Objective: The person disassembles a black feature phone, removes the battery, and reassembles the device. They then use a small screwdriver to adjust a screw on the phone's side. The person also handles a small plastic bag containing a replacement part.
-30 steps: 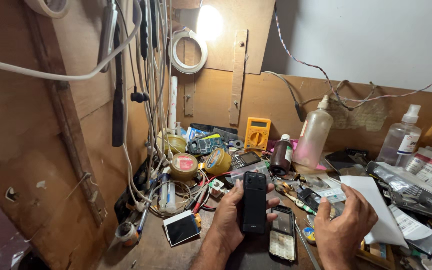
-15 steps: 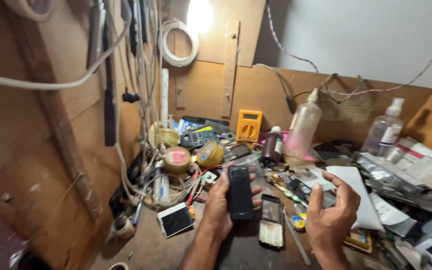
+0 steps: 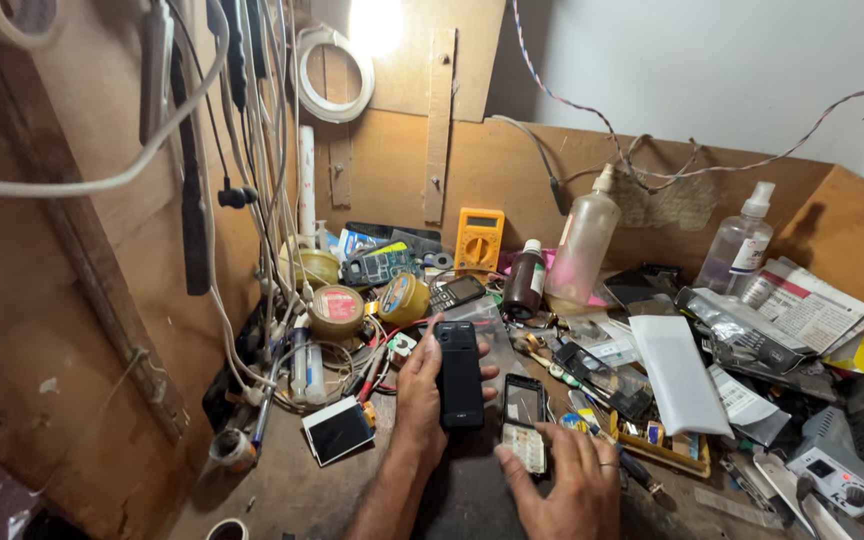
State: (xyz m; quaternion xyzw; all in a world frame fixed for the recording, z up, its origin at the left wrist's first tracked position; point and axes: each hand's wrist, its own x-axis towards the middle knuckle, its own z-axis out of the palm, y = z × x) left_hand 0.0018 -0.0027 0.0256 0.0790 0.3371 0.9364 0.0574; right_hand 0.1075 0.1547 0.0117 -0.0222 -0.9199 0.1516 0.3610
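Cluttered wooden bench, plywood walls — cables at 11.
We see left hand gripping black phone; right hand open on keypad phone.

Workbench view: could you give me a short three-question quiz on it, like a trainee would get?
1. True or false: the left hand holds the black phone.
2. What does the right hand rest on? A) the yellow multimeter B) the open keypad phone C) the brown bottle
3. Fill in: the white sheet lies to the ____ of the black phone.

Key: 1 true. 2 B, the fingertips touch its lower end. 3 right.
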